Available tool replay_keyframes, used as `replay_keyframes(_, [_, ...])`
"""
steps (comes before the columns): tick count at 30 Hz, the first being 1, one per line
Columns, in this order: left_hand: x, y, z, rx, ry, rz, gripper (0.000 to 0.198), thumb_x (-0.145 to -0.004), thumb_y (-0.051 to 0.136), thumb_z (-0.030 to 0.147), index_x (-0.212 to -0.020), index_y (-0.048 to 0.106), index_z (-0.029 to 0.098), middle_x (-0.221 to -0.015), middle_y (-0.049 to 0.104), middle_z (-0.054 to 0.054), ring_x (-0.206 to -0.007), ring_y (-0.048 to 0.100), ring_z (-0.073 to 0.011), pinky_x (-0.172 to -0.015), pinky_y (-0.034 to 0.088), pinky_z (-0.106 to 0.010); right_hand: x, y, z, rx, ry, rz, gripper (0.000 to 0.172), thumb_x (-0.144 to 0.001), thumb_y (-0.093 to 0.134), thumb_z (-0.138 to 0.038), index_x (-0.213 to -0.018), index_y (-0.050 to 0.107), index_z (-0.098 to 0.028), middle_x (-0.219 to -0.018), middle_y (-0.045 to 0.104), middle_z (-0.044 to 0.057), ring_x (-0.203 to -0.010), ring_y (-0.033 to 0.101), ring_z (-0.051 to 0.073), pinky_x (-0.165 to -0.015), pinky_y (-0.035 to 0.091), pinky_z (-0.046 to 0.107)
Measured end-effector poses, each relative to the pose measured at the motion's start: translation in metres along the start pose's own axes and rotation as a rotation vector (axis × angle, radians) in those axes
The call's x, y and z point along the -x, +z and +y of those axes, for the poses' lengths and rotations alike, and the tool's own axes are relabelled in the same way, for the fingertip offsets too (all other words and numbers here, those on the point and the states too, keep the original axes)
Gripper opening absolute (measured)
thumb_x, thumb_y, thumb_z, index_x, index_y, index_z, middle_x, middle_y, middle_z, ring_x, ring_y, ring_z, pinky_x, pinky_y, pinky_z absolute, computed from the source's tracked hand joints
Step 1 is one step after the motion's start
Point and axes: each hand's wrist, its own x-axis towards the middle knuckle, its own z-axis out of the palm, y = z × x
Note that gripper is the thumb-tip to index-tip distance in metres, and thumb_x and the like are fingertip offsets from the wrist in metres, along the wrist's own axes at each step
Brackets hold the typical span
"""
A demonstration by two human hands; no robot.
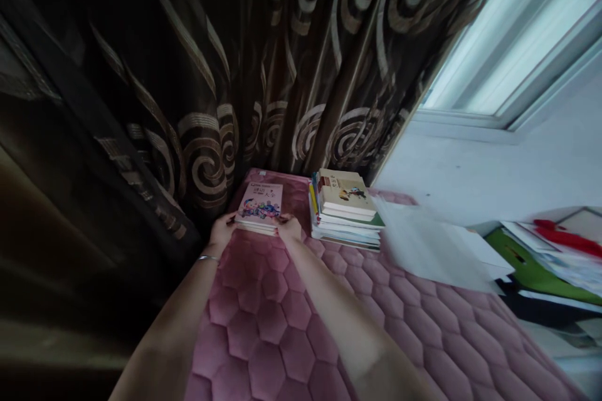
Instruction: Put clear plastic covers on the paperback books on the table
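A short stack of books (260, 203), the top one with a pale pink cover and cartoon figures, lies on a pink quilted pad (268, 319) near the curtain. My left hand (222, 229) grips the stack's left front corner; a bracelet circles that wrist. On the right front corner my right hand (288, 227) is closed around the edge. The undersides of the books and some fingertips are hidden. Just right of my right hand stands a taller pile of books and papers (347, 208), a beige book on top.
A dark curtain with spiral patterns (305, 75) hangs behind the pad and down the left side. White sheets (437, 244) lie at the pad's right edge. Farther right are a green folder (536, 263) and a red item (567, 237). A window (512, 44) is at upper right.
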Motion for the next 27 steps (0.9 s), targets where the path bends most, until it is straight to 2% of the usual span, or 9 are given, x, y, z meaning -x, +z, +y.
replay_keyframes(7, [0.002, 0.003, -0.002, -0.045, 0.045, 0.042, 0.034, -0.067, 0.067, 0.007, -0.098, 0.071, 0.020, -0.110, 0.070, -0.006, -0.104, 0.063, -0.0212, -0.097, 0.045, -0.035, 0.012, -0.022, 0.008, 0.119, -0.190, -0.018, 0.028, -0.082, 0.059, -0.025, -0.109, 0.067, -0.025, -0.095, 0.072, 0.002, -0.083, 0.068, 0.015, -0.075, 0.052, 0.023])
replay_keyframes(11, [0.002, 0.004, -0.005, -0.083, 0.073, 0.064, 0.032, -0.068, 0.067, 0.007, -0.097, 0.071, 0.021, -0.112, 0.069, -0.005, -0.106, 0.062, -0.0209, -0.099, 0.043, -0.034, 0.022, -0.030, 0.010, 0.336, -0.413, -0.098, 0.035, -0.079, 0.066, -0.026, -0.113, 0.066, -0.029, -0.094, 0.073, 0.001, -0.082, 0.068, 0.017, -0.078, 0.050, 0.023])
replay_keyframes(13, [0.001, 0.004, -0.006, -0.109, 0.079, 0.071, 0.031, -0.070, 0.066, 0.007, -0.098, 0.071, 0.019, -0.112, 0.069, -0.007, -0.105, 0.063, -0.0211, -0.098, 0.044, -0.034, 0.023, -0.030, 0.011, 0.449, -0.472, -0.101, 0.035, -0.080, 0.064, -0.024, -0.115, 0.066, -0.029, -0.096, 0.073, 0.003, -0.083, 0.068, 0.018, -0.079, 0.049, 0.023])
replay_keyframes(20, [-0.002, 0.005, -0.013, -0.174, 0.076, 0.053, 0.032, -0.074, 0.064, 0.009, -0.104, 0.069, 0.018, -0.111, 0.069, -0.007, -0.100, 0.065, -0.0186, -0.093, 0.048, -0.030, 0.026, -0.027, 0.007, 0.575, -0.462, -0.102, 0.032, -0.086, 0.058, -0.024, -0.117, 0.065, -0.026, -0.102, 0.072, 0.010, -0.091, 0.068, 0.023, -0.083, 0.048, 0.028])
replay_keyframes(27, [-0.003, 0.005, -0.011, -0.240, 0.057, 0.059, 0.031, -0.075, 0.063, 0.007, -0.104, 0.068, 0.019, -0.104, 0.072, -0.004, -0.094, 0.067, -0.0174, -0.088, 0.051, -0.029, 0.032, -0.025, -0.002, 0.690, -0.464, -0.115, 0.033, -0.088, 0.053, -0.023, -0.120, 0.062, -0.028, -0.108, 0.069, 0.009, -0.094, 0.067, 0.022, -0.085, 0.048, 0.029])
